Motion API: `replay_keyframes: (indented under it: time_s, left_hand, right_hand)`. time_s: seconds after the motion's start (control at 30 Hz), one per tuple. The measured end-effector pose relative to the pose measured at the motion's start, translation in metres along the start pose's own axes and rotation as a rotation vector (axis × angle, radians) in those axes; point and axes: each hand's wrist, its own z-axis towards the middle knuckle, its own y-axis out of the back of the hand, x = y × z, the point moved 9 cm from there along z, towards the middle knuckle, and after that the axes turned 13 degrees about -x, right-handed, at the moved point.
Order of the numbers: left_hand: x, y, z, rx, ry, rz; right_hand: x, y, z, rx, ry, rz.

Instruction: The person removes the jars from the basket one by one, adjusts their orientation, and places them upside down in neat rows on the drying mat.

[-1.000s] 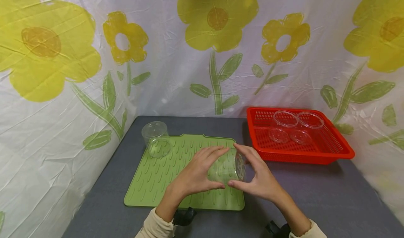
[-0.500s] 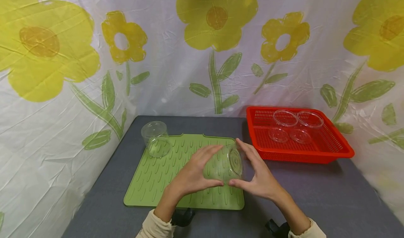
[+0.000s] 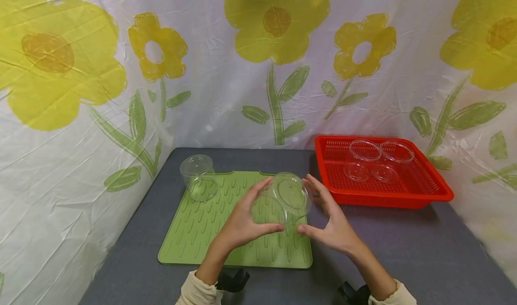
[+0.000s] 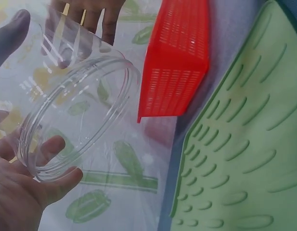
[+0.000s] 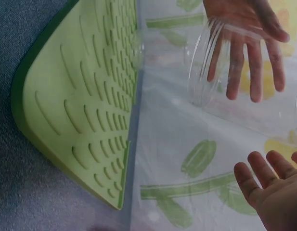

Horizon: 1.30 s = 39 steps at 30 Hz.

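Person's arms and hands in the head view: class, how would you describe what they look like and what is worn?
The left hand and right hand wear no gloves. The left sleeve and right sleeve are cream and wrinkled. A black wrist device sits beyond each sleeve's end; no cables show.

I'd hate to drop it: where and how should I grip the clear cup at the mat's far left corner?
Probably round the middle of the clear cup, from the front right, over the mat. It stands on end, its round wall facing that way; the curtain rises behind and to its left.
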Motion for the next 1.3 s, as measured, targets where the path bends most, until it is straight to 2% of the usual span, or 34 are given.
replay_keyframes:
  time_s: [0.37,0.8,1.1,1.3]
  left_hand:
    - [0.002,-0.004,-0.004,0.004,0.034,-0.096]
    - [0.004,-0.006,-0.008,0.004,0.072,-0.189]
    - [0.005,0.002,-0.010,-0.015,0.051,-0.165]
    - [0.011,0.021,-0.014,-0.061,0.020,-0.090]
  right_hand:
    - [0.002,-0.009,0.002,-0.001,-0.041,0.137]
    - [0.010,-0.019,0.006,-0.014,-0.060,0.207]
    - [0.013,-0.026,0.010,-0.024,-0.044,0.226]
    - [0.016,-0.027,0.015,-0.051,-0.023,0.228]
